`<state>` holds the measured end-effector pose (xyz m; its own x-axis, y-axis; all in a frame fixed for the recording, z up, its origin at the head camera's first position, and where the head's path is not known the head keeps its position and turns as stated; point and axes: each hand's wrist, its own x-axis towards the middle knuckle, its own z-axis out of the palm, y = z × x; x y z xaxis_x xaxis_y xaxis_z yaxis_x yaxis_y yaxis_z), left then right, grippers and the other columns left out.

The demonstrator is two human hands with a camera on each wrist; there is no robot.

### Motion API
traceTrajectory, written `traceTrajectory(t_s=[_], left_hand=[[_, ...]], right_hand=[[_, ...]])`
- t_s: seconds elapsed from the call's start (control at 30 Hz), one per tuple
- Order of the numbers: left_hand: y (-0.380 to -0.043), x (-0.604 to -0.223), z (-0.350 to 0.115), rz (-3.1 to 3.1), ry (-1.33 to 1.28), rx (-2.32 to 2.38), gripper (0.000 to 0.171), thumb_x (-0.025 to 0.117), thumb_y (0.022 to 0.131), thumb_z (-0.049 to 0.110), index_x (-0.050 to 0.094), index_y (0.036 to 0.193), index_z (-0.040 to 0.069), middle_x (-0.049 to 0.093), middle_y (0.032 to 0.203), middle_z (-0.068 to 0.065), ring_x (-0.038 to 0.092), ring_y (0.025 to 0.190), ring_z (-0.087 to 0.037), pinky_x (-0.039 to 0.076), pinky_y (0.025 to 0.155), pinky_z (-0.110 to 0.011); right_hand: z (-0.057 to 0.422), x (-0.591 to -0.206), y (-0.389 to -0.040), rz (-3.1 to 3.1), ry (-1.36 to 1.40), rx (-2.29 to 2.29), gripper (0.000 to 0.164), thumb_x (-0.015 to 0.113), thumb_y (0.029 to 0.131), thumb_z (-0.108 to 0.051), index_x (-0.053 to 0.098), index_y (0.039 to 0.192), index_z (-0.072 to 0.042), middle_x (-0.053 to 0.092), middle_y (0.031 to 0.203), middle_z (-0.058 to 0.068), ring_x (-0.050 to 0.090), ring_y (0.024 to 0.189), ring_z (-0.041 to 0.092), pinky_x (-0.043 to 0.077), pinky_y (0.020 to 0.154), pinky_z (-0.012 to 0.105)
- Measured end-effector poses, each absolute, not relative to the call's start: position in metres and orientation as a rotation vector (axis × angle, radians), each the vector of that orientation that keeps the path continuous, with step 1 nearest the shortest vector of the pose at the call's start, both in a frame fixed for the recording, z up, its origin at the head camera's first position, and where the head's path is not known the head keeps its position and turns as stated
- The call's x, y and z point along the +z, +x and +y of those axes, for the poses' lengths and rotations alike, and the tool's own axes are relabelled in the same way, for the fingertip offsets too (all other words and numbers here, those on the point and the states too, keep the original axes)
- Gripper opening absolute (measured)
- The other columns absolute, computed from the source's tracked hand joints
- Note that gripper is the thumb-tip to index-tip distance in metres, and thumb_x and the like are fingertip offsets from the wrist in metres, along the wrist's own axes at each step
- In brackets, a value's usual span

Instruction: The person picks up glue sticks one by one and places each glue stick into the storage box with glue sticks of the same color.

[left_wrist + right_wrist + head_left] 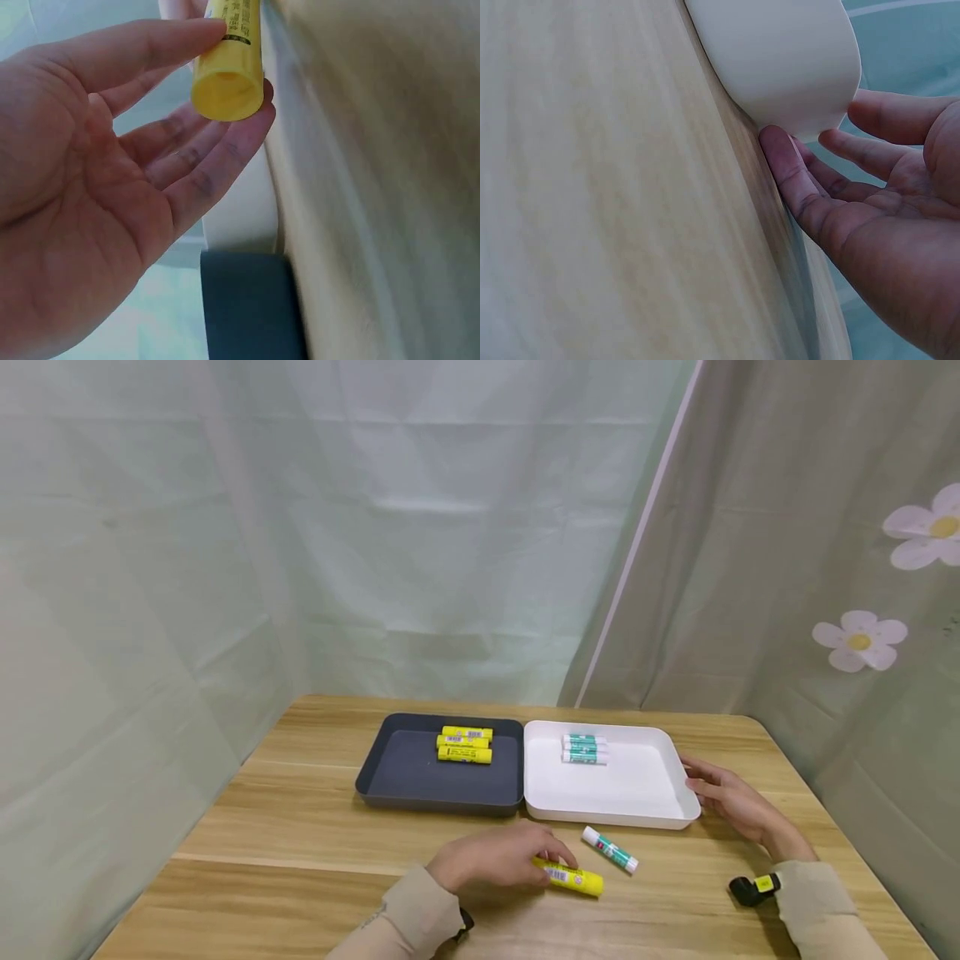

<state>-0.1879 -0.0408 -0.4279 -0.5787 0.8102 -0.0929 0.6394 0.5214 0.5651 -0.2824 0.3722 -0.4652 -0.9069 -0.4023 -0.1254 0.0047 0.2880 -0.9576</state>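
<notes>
My left hand (506,857) pinches one end of a yellow glue stick (576,881) between thumb and fingers, low over the table's front. In the left wrist view its round yellow end (229,94) faces the camera. A white-and-green glue stick (610,850) lies slantwise on the wood just beyond it. At the right end of the white tray (637,793), my right hand (738,806) touches the outer wall with its fingertips. The right wrist view has thumb and fingers fairly straight against the tray's corner (795,75).
Left of the white tray, side by side with it, stands a dark grey tray (405,785) with several yellow glue sticks (465,755). Several white-and-green glue sticks (585,758) lie inside the white one. Pale curtains (450,568) hang behind the wooden table (285,827).
</notes>
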Motion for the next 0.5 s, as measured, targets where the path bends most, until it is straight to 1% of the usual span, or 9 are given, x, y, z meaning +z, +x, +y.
traceTrajectory(t_s=[0.17, 0.27, 0.4, 0.5], left_hand=[[-0.195, -0.424, -0.049, 2.409, 1.186, 0.706, 0.036, 0.073, 0.096, 0.009, 0.074, 0.130, 0.023, 0.069, 0.114, 0.017, 0.059, 0.099, 0.001, 0.048, 0.088, -0.018], [-0.198, -0.421, -0.054, 2.421, 1.182, 0.701, 0.036, 0.073, 0.097, 0.011, 0.074, 0.131, 0.023, 0.069, 0.114, 0.018, 0.059, 0.098, 0.001, 0.048, 0.088, -0.018], [-0.201, -0.415, -0.061, 2.434, 1.157, 0.733, 0.036, 0.072, 0.097, 0.010, 0.074, 0.131, 0.023, 0.069, 0.114, 0.016, 0.059, 0.098, 0.000, 0.048, 0.089, -0.019], [-0.203, -0.412, -0.066, 2.441, 1.152, 0.778, 0.038, 0.071, 0.096, 0.007, 0.074, 0.131, 0.021, 0.070, 0.114, 0.013, 0.060, 0.098, -0.002, 0.049, 0.089, -0.020]], right_hand=[[0.372, -0.466, -0.283, 2.218, -0.362, -1.659, 0.070, 0.051, 0.111, -0.017, 0.011, 0.162, 0.009, 0.021, 0.158, 0.041, 0.055, 0.111, -0.003, 0.049, 0.092, 0.016], [0.373, -0.466, -0.283, 2.217, -0.359, -1.653, 0.070, 0.051, 0.111, -0.017, 0.011, 0.162, 0.008, 0.019, 0.159, 0.041, 0.054, 0.112, -0.004, 0.049, 0.092, 0.016], [0.373, -0.466, -0.283, 2.218, -0.348, -1.646, 0.071, 0.051, 0.111, -0.018, 0.011, 0.163, 0.007, 0.016, 0.161, 0.040, 0.053, 0.112, -0.006, 0.048, 0.092, 0.015], [0.372, -0.466, -0.283, 2.215, -0.353, -1.650, 0.070, 0.051, 0.111, -0.018, 0.011, 0.163, 0.008, 0.017, 0.160, 0.040, 0.053, 0.112, -0.005, 0.049, 0.092, 0.016]])
